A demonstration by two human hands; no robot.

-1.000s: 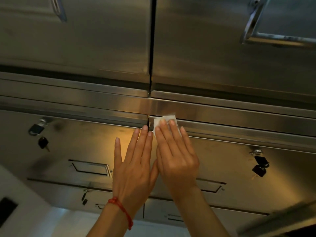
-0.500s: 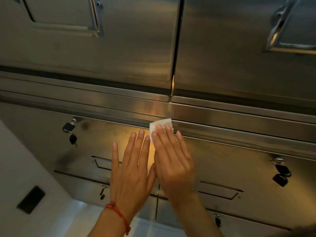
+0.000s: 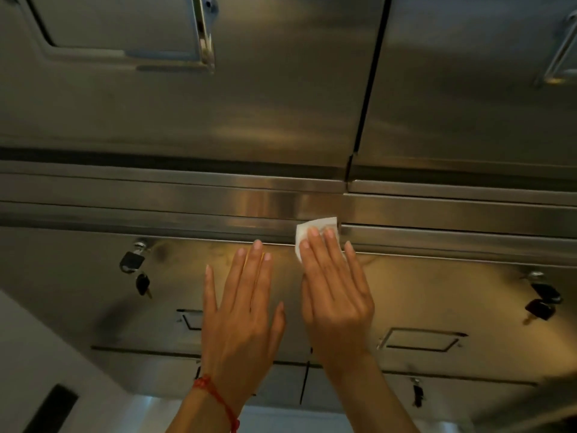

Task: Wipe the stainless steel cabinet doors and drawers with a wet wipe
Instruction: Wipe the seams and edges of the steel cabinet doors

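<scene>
My left hand, red string bracelet at the wrist, lay flat with fingers straight on the stainless steel drawer front. At its two o'clock, my right hand pressed the folded white wet wipe with straight fingers against the drawer's top edge, the steel cabinet doors beyond at twelve.

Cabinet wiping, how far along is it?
Done: nothing shows clearly as finished; the steel only reflects light. In hand: the right hand presses the wipe against the top edge of a drawer, while the left hand lies flat alongside. Left, as far as visible: the upper doors and lower drawers.
</scene>
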